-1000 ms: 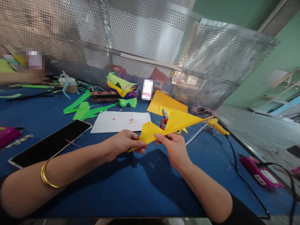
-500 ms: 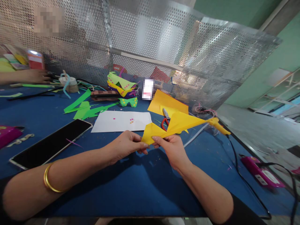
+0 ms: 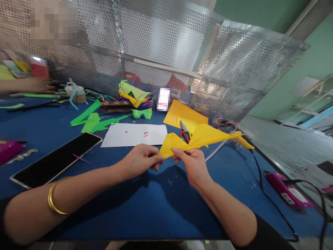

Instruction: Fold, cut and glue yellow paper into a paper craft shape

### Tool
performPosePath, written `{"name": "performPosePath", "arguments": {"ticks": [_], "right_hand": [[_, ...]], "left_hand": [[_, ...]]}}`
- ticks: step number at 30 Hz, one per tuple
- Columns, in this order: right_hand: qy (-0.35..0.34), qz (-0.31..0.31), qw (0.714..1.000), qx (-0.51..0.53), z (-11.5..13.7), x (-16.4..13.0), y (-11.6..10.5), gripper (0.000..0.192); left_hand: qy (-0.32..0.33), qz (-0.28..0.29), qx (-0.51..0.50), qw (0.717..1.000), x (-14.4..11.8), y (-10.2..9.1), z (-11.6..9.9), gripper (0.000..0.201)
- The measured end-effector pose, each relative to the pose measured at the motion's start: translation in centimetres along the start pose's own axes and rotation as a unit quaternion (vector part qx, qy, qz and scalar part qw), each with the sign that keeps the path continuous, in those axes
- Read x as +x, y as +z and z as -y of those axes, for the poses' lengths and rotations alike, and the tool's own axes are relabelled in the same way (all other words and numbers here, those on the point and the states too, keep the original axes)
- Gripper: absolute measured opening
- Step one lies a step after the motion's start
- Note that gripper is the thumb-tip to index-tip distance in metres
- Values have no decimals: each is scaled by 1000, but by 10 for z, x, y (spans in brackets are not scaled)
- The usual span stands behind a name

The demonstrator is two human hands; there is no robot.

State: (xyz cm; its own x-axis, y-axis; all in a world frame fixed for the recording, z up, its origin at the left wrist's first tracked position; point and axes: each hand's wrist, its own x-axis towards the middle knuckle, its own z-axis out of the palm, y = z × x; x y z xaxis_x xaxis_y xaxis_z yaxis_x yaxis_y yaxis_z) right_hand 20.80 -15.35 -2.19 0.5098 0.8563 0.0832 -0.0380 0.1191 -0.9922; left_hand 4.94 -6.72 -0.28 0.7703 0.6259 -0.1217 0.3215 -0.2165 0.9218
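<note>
Head view: both hands are up over the blue table (image 3: pixel 145 208), and the folded yellow paper (image 3: pixel 200 137) is pinched between them. The left hand (image 3: pixel 139 161) clamps the near corner of the paper between thumb and fingertips, fingers curled tight. The right hand (image 3: pixel 192 165) grips the same end from the other side, thumb on top of the fold, fingers closed beneath it. The two sets of fingertips sit just beside each other, almost touching. From the fingers the paper runs away and to the right in a long pointed shape, held clear of the table.

Just beyond the fingers, under the paper, lie red-handled scissors (image 3: pixel 185 132) on a flat yellow sheet (image 3: pixel 182 113). Past the paper's far tip rests a yellow glue gun (image 3: pixel 243 139), its black cord trailing toward the right edge. Ahead of the left fingertips lies a white sheet (image 3: pixel 135 134) dotted with tiny coloured bits. Left of that hand, near the forearm, a dark phone (image 3: pixel 56 159) lies flat; a gold bangle (image 3: pixel 53 196) rings the left wrist. Farther off are green paper scraps (image 3: pixel 95 121) and a stack of paper masks (image 3: pixel 134 95). At the far left, another person's hand (image 3: pixel 39 84) rests on the table.
</note>
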Motion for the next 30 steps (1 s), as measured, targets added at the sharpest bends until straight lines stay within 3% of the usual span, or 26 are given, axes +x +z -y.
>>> {"name": "performPosePath", "arguments": {"ticks": [5, 10, 17, 22, 26, 30], "right_hand": [[-9, 2, 1000, 13, -2, 4, -4, 21], [10, 13, 1000, -6, -3, 2, -3, 23], [44, 32, 998, 25, 0, -1, 3, 16], [60, 47, 996, 51, -3, -4, 3, 12], [53, 98, 992, 57, -6, -7, 5, 11], [69, 121, 989, 42, -7, -5, 3, 17]], "left_hand": [[-27, 39, -99, 994, 1, -3, 0, 35], [-23, 25, -56, 998, 2, -1, 4, 29], [-27, -36, -64, 997, -2, 3, -1, 23], [-47, 5, -72, 996, -1, 2, 1, 27], [-12, 40, -56, 998, -1, 2, 4, 29], [0, 16, -29, 999, -1, 4, 6, 31]]}}
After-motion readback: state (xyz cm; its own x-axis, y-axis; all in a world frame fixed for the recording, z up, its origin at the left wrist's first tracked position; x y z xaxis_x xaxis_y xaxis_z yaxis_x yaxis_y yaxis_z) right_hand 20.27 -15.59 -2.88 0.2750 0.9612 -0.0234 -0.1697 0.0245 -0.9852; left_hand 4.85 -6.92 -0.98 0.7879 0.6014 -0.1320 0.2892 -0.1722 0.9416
